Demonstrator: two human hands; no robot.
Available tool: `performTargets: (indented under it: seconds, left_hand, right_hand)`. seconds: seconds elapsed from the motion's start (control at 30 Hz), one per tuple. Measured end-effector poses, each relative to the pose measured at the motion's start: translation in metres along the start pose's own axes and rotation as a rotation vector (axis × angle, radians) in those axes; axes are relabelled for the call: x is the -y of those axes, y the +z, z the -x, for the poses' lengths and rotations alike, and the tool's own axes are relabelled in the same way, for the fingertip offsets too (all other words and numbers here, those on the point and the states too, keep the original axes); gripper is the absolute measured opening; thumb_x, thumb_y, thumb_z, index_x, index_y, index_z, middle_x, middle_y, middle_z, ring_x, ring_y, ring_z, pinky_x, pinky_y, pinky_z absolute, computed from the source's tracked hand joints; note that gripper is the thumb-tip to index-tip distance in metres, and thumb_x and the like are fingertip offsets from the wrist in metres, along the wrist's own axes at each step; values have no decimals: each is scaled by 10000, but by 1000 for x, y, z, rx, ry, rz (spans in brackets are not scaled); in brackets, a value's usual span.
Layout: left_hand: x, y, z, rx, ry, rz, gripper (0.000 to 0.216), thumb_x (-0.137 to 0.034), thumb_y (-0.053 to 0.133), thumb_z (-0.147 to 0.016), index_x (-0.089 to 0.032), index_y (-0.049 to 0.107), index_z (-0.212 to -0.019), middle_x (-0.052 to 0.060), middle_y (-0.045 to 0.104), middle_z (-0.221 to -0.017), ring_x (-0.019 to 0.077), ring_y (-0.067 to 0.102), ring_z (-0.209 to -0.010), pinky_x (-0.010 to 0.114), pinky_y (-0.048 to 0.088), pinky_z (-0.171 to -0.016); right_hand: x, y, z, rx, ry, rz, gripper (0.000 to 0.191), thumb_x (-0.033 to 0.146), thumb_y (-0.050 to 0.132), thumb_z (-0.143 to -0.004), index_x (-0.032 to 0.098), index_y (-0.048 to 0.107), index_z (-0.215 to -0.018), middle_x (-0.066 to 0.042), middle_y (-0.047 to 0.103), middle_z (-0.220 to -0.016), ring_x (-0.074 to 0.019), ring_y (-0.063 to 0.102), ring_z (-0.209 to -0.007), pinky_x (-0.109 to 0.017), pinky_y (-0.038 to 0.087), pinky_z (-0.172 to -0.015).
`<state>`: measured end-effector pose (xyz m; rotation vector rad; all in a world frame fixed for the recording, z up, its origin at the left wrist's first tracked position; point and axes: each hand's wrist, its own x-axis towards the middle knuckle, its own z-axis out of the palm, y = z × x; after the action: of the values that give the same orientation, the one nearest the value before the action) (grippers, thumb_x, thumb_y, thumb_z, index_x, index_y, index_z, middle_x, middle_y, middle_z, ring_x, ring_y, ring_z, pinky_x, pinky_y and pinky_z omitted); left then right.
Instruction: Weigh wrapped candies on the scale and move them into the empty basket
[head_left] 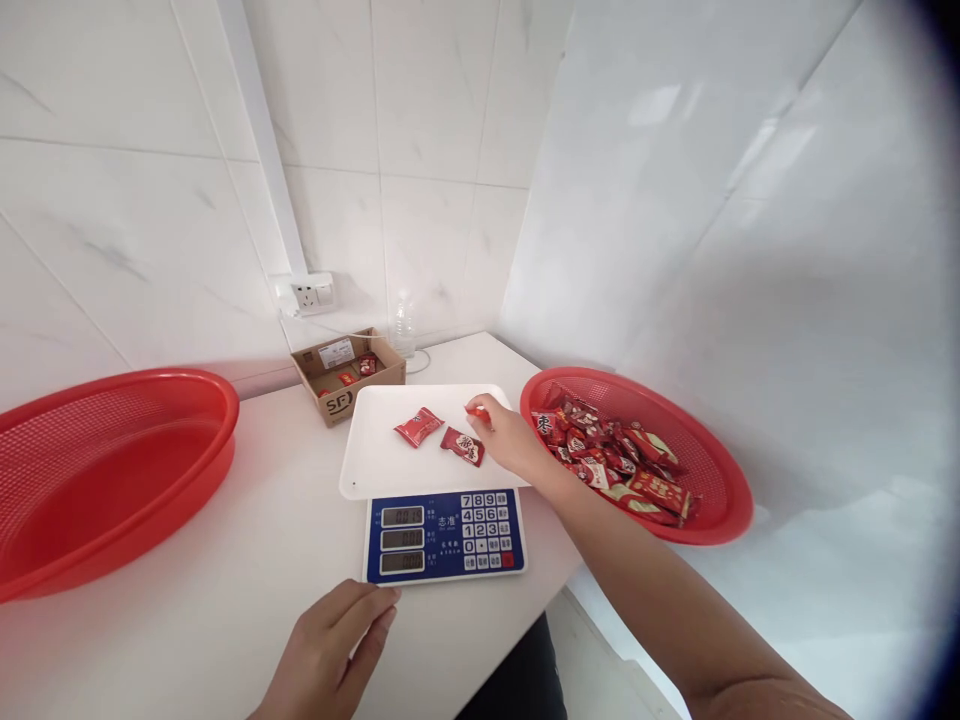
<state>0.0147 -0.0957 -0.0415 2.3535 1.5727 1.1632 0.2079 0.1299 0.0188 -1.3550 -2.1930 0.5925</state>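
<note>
- Far left: red basket (217,460), rim reaching past the view.
- Next: cardboard box (340,402) behind the scale, a few red packets inside.
- Left hand (330,635): just beside the scale's near edge, fingers loosely bent, nothing seen in its grasp.
- Centre: scale (446,540) with white pan (386,468); two packets lie flat on it, lighter red (419,427) and dark red (463,446).
- Right hand (508,436): fingertips pinching a small red packet (476,411) at the pan's right side; mostly hidden, can't tell if it touches the pan.
- Step looks like putting packets on the pan; next move likely calls for loosening that pinch.
- Right: red basket of packets (739,500), under the forearm.
</note>
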Motion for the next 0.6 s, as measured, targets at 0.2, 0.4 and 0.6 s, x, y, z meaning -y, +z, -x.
performTargets:
  seconds: [0.2, 0.4, 0.6]
  left_hand:
    - [-4, 1, 2, -4, -15, 36, 189, -140, 479, -870, -213, 588, -1006, 42, 683, -818, 128, 647, -703, 196, 533, -620]
    - [-7, 5, 1, 34, -20, 74, 199, -137, 483, -866, -214, 583, -1020, 53, 690, -820, 147, 652, -721, 229, 539, -631]
    - [-7, 8, 4, 68, -45, 100, 207, -128, 483, -866, -212, 584, -1027, 47, 680, -810, 141, 639, -722, 234, 532, -631]
  right_hand:
    - [-20, -20, 35, -150, 113, -313, 337, 379, 423, -859, 208, 505, -1137, -49, 669, -886, -156, 635, -711, -307, 506, -668]
    - [-46, -39, 93, -460, 289, -247, 428, 462, 449, -833, 184, 564, -1138, -89, 694, -909, -212, 658, -767, -387, 528, -739]
    - [-78, -56, 124, -547, 466, 172, 380, 409, 440, -831, 230, 583, -1134, -105, 660, -1079, -283, 616, -936, -433, 483, -805]
